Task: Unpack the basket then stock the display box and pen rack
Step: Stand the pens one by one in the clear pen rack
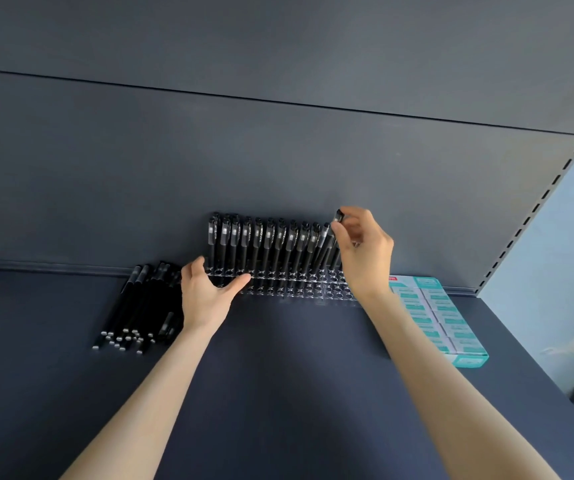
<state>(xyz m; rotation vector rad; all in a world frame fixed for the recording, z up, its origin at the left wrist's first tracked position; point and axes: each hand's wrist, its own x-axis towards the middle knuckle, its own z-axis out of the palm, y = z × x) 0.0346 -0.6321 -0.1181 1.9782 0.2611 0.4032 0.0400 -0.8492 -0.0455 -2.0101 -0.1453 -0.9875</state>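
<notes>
So the clear acrylic pen rack [289,289] sits at the back of the dark blue shelf [296,393], right up against the back panel [278,161] and pretty much between the two hands. The right hand [361,247] is up at the rack's right end, pinching the cap end of a black pen [339,216] between thumb and fingertips. That pen is tilted and sits just beside the last one in the row of pens [261,244] already standing in the back holes. The left hand [206,292] is at the rack's left end, loose and holding nothing, thumb stretched out along the front edge. It looks like it's touching the rack, but I can't say for sure.

Just left of that hand is a pile of loose black pens [140,306] lying flat on the shelf, silver tips toward the camera. On the far side of the right forearm is the display box [469,360], teal and white, packed with two rows of small boxes.

Labels: the pens have pale stickers on the caps and the small boxes have teal print, but none of it is readable. There's a little red tag [392,278] at the box's back corner, also too small.

The rack itself is see-through, with rows of round holes. The front rows are open, and the back row is filled nearly end to end with black capped pens.
</notes>
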